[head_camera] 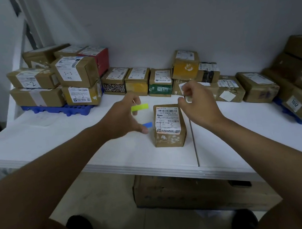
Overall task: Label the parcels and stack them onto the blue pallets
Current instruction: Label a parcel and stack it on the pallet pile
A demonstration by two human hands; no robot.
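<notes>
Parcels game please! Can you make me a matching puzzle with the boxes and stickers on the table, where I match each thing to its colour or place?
Things:
1. red parcel
2. sticker in the left hand
3. parcel marked 1-3
4. blue pallet

Matches:
A. alone on the table between both hands
B. yellow-green
C. under the stacked parcels on the left
D. top of the left stack, by the wall

Pairs: 1-D, 2-B, 3-A, 4-C
</notes>
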